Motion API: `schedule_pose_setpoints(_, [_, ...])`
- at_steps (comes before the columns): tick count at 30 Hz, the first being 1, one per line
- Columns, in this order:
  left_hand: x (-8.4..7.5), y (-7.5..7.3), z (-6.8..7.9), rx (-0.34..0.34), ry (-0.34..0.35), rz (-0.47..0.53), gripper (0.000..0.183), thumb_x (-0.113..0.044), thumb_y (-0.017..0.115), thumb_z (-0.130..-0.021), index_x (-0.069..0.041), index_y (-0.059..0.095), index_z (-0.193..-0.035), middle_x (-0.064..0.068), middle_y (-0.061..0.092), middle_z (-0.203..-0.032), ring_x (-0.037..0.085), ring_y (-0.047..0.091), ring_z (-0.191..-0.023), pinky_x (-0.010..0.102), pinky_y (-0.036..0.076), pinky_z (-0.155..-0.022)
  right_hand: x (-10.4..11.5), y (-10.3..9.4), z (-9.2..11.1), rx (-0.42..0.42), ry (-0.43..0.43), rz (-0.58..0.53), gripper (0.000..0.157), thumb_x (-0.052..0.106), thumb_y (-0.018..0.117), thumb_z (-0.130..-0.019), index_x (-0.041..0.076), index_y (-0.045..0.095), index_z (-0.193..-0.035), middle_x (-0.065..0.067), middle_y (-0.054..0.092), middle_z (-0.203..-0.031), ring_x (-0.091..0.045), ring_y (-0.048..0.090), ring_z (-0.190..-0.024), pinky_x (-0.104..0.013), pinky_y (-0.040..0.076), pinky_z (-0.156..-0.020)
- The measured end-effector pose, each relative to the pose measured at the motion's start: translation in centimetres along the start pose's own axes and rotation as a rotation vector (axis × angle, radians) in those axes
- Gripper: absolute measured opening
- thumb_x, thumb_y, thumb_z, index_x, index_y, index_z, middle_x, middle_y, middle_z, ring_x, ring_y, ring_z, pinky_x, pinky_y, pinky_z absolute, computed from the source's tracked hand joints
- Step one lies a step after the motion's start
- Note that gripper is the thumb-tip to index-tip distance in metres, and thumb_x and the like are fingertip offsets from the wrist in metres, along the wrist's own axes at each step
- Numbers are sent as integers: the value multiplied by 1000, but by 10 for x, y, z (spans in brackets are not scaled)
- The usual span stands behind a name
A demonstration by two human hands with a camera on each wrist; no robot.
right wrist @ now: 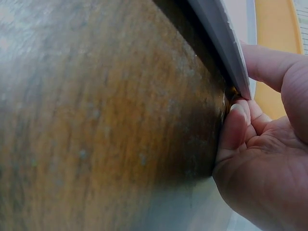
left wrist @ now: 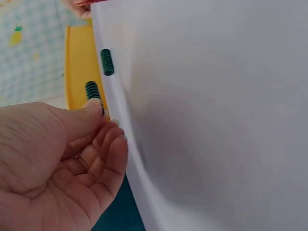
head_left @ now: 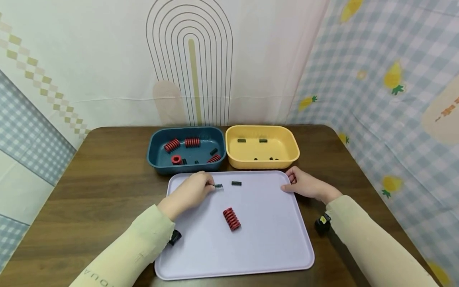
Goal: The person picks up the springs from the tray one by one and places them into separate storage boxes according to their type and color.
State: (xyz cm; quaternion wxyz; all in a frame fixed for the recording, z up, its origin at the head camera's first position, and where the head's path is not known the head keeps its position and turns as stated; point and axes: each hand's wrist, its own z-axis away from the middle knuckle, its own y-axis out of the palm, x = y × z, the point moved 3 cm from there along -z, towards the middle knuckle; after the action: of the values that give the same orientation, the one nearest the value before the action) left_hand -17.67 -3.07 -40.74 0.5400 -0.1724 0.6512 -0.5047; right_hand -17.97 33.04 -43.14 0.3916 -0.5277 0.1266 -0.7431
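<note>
In the head view, my left hand pinches a small dark green coil spring between thumb and fingertips, over the back left part of the pale lilac tray. The left wrist view shows this spring's ribbed end sticking out past the thumb. Just right of it, another small dark green spring lies on the tray. A larger red spring lies slantwise near the tray's middle. My right hand grips the tray's right edge near the back corner, thumb on top and fingers curled by the rim.
Behind the tray stand a dark blue bin with red springs and small dark ones, and a yellow bin with several small dark springs. They stand side by side on the brown wooden table. Patterned cloth hangs behind and at both sides.
</note>
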Motion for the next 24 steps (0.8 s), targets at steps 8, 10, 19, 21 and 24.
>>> schedule_pose_setpoints(8, [-21, -11, -21, -67, 47, 75, 8, -18, 64, -96, -11, 66, -97, 0, 62, -93, 13, 56, -82, 32, 49, -75, 4, -1, 2, 8, -12, -8, 49, 29, 71, -90, 2, 42, -118, -13, 47, -103, -25, 47, -93, -36, 41, -79])
schedule_pose_setpoints(10, [-26, -14, -28, -87, 62, 87, 9, -19, 62, -96, -11, 65, -97, 0, 61, -93, 13, 56, -80, 31, 49, -73, 7, -2, 2, 5, -20, -13, 50, 29, 71, -89, 1, 42, -118, -13, 47, -103, -25, 47, -93, -36, 41, -79])
schedule_pose_setpoints(19, [-43, -22, -58, -191, 55, 160, 13, -23, 58, -99, -11, 63, -98, 2, 59, -94, 17, 54, -79, 30, 49, -67, 3, 2, 1, 1, 5, -18, 48, 28, 72, -89, 3, 43, -118, -12, 47, -103, -24, 47, -94, -36, 40, -80])
schedule_pose_setpoints(21, [-44, -22, -63, -210, 45, 167, 13, -23, 58, -99, -10, 63, -99, 2, 59, -95, 17, 54, -80, 29, 49, -67, 3, 2, 2, -5, 7, -17, 48, 28, 72, -89, 3, 43, -117, -12, 47, -103, -24, 46, -94, -36, 40, -80])
schedule_pose_setpoints(24, [-45, -21, -72, -223, 37, 163, 14, -22, 58, -99, -9, 63, -100, 3, 60, -96, 18, 55, -81, 30, 50, -68, 4, 0, 3, -18, 9, -21, 47, 27, 72, -89, 3, 43, -116, -12, 47, -102, -24, 46, -94, -36, 39, -80])
